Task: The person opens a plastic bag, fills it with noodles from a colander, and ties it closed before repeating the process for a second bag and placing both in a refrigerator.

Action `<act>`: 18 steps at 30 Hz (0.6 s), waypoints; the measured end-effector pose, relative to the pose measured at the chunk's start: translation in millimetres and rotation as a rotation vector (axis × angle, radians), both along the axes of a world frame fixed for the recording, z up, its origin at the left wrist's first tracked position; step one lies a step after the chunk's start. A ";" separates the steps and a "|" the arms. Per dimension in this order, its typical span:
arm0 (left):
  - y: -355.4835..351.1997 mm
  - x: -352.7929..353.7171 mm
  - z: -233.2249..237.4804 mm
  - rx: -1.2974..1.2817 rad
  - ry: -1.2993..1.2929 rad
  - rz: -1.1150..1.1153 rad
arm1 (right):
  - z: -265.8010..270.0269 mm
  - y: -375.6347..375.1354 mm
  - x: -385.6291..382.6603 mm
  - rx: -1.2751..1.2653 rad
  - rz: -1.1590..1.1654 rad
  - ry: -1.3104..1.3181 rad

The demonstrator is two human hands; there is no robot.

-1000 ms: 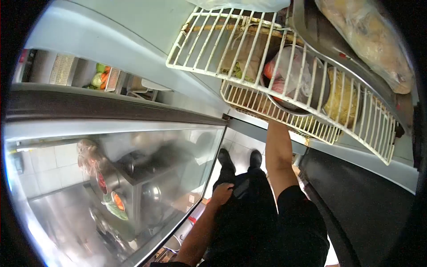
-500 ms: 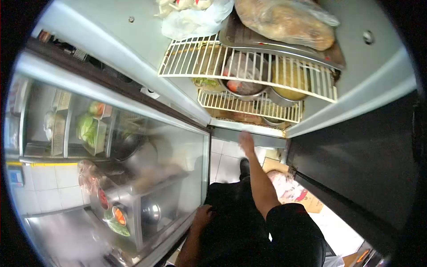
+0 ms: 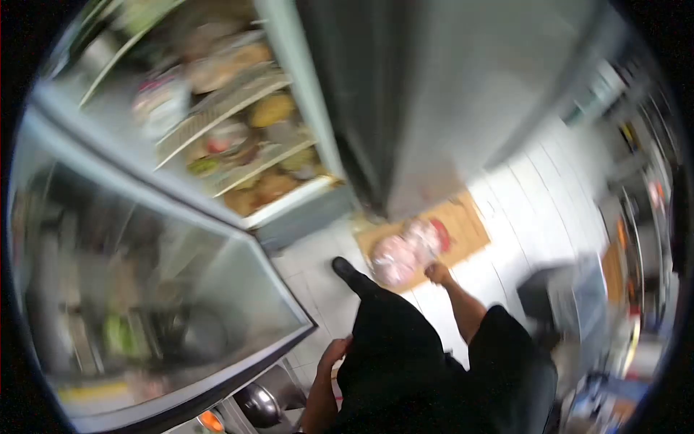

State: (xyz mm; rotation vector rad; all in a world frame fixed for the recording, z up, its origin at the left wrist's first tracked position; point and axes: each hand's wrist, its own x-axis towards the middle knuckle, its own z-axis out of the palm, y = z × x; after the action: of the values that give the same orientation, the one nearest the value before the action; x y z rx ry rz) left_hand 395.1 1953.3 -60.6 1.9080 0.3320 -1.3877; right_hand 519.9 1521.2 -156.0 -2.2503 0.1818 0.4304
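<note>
My right hand (image 3: 437,273) hangs low in front of me, its fingers blurred. It overlaps the near edge of the clear plastic bags of pale pink contents, apparently raw meat (image 3: 396,260), lying on a flat piece of cardboard (image 3: 466,224) on the floor. A red patch shows at the far end of the bags. Beside my left thigh is my left hand (image 3: 337,353), close to the dark clothing, its fingers mostly hidden. To the left stands an upright fridge (image 3: 271,235) with its wire shelves exposed.
A glass-fronted door (image 3: 195,289) stands open on the left, a dark metallic one (image 3: 448,94) above the cardboard. Filled containers and bags sit on the wire shelves (image 3: 224,119). White floor tiles (image 3: 535,195) run to the right, beside a grey bin (image 3: 538,293). A metal bowl (image 3: 258,405) is bottom left.
My view has swung right, away from the fridge shelves towards the floor. My right hand, stretched out before the fridge earlier, is now over by the bags. My left hand stays beside my thigh.
</note>
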 end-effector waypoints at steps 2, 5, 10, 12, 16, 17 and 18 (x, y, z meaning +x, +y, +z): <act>-17.1 -17.1 23.7 -0.262 0.188 0.305 | 19.1 -32.6 -42.1 -0.132 -0.069 -0.118; -47.6 -38.0 50.7 -0.296 0.148 0.094 | 71.4 -54.8 -104.5 -0.117 -0.289 0.109; -121.9 -38.5 132.1 -0.078 -0.481 -0.332 | 67.2 -74.3 -197.0 -0.162 -0.265 0.706; -146.3 -38.4 98.0 -0.100 -0.639 -0.357 | 68.7 -73.0 -219.3 -0.062 -0.279 0.931; -212.4 -12.6 72.9 -0.051 -0.775 -0.633 | 63.4 -77.7 -263.5 -0.203 -0.312 0.544; -231.2 -4.0 72.5 -0.110 -0.720 -0.708 | 52.4 -85.9 -276.6 -0.196 -0.347 0.538; -254.2 6.3 72.2 -0.170 -0.665 -0.784 | 42.5 -100.3 -287.7 -0.210 -0.333 0.526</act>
State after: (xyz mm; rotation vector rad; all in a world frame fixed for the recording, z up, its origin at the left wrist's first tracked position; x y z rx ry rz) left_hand 401.4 1699.1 11.6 2.3102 -0.9068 -1.0564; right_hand 232.2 1421.0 -113.6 -2.2036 0.8941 0.8425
